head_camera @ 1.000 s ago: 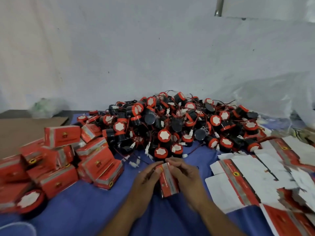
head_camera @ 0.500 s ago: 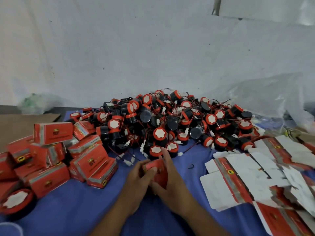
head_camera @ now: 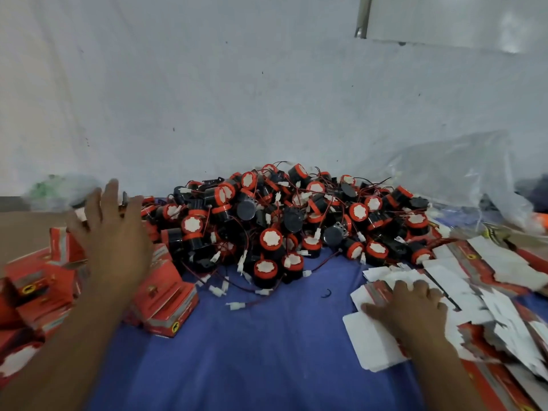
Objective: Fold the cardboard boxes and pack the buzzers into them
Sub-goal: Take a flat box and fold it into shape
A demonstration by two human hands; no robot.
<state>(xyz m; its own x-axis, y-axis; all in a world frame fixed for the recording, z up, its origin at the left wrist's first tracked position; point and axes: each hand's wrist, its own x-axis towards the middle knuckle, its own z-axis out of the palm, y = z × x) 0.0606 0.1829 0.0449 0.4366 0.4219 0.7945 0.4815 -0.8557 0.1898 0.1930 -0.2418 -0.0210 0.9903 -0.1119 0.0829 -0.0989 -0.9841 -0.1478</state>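
My left hand [head_camera: 115,241] is stretched out over the left side of the scene, back of the hand up, its fingers [head_camera: 111,197] straight and spread wide apart. It is blurred, so I cannot tell whether it touches anything. Under and around it lies a loose heap of folded red boxes [head_camera: 166,298], closed up, with grey bands and small yellow round marks on their sides, some flat and some tipped on edge. My right hand [head_camera: 412,307] rests palm down on the near right, on a spread of flat box blanks [head_camera: 489,277], unfolded card showing white on one face and red on the other. Its fingers lie close side by side on top of the card with the thumb held out to the left. I cannot tell whether they pinch a sheet or only press on it. Between my two hands and farther away, in the middle of the scene, sits a big pile of buzzers [head_camera: 281,221]: short black cylinders with orange-red caps and white centres, tangled in thin red and black wires with small white plugs. A few plugs and wires trail out toward me, one white plug [head_camera: 235,306] lying alone. Everything rests on a blue cloth [head_camera: 267,351]. A crumpled clear plastic bag [head_camera: 459,173] is at the far right, and a white wall [head_camera: 207,99] fills the background.
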